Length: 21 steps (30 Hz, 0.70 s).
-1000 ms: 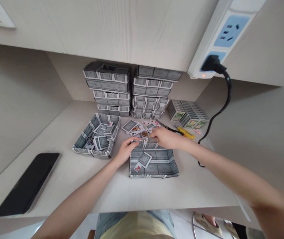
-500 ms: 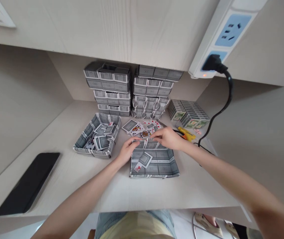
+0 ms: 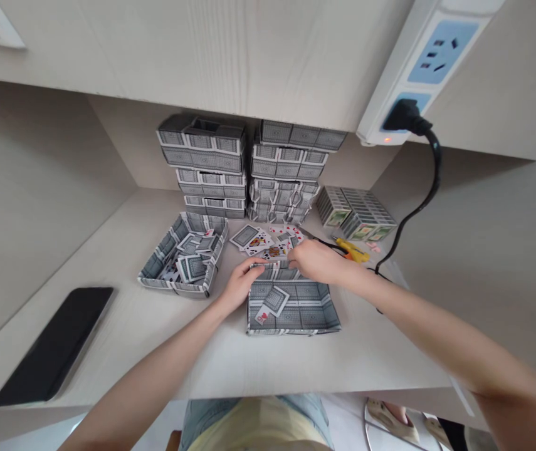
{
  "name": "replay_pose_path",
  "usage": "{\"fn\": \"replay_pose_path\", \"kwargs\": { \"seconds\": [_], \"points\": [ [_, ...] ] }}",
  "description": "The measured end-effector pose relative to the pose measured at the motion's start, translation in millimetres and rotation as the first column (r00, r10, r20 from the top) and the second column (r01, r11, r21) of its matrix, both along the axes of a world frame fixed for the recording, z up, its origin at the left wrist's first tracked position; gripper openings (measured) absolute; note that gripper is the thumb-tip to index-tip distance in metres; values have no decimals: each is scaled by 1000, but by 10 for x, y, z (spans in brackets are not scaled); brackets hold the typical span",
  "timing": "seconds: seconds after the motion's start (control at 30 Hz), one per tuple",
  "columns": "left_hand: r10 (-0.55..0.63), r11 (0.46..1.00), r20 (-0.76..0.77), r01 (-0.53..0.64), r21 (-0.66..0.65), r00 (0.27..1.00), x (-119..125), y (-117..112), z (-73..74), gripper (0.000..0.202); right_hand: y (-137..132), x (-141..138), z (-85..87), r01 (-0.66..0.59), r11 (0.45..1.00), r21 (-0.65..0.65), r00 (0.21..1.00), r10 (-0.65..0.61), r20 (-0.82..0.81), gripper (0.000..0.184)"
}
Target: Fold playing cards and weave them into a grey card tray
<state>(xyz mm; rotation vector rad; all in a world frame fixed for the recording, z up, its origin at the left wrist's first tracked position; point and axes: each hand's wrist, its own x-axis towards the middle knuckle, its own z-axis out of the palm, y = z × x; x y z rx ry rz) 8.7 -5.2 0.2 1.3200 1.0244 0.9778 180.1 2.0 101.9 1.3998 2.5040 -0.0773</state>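
A shallow tray made of playing cards [image 3: 296, 313] lies in front of me with two loose cards [image 3: 270, 305] in it. My left hand [image 3: 239, 285] pinches the far left corner of the tray's back wall. My right hand [image 3: 317, 261] is closed over the far wall of the same tray, its fingertips hidden. Loose face-up cards [image 3: 268, 241] lie just behind the tray.
A second card tray [image 3: 159, 266] holding several cards sits to the left. Two stacks of card trays [image 3: 244, 169] stand at the back. Card packs [image 3: 355, 216] and a yellow tool [image 3: 352, 250] lie right. A black phone [image 3: 54, 344] lies left. A power strip [image 3: 418, 69] hangs above.
My right hand lifted slightly from the tray's far wall, then settled on it again. My left hand stays at the corner. The tray has shifted only slightly.
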Motion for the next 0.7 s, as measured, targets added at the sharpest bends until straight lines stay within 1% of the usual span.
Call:
{"fn": "replay_pose_path", "kwargs": {
  "seconds": [0.1, 0.2, 0.3, 0.5, 0.7],
  "points": [
    [8, 1000, 3, -8, 6, 1000, 12, -8, 6, 19, 10, 72, -26, 6, 1000, -9, 998, -6, -68, 24],
    [11, 1000, 0, -11, 1, 1000, 19, -16, 9, 20, 0, 106, -63, 40, 998, 41, 996, -37, -76, 23],
    [9, 1000, 2, -9, 10, 1000, 22, -22, 8, 20, -15, 107, -106, 72, 995, 74, 994, -65, -91, 22],
    [-3, 1000, -6, 3, 4, 1000, 33, -39, 18, 20, -10, 94, -167, 98, 991, 88, 984, -83, -158, 24],
    [10, 998, -35, -8, 64, 999, 36, -39, 7, 21, -25, 110, -258, 132, 986, 102, 961, -102, -256, 24]
  ]
}}
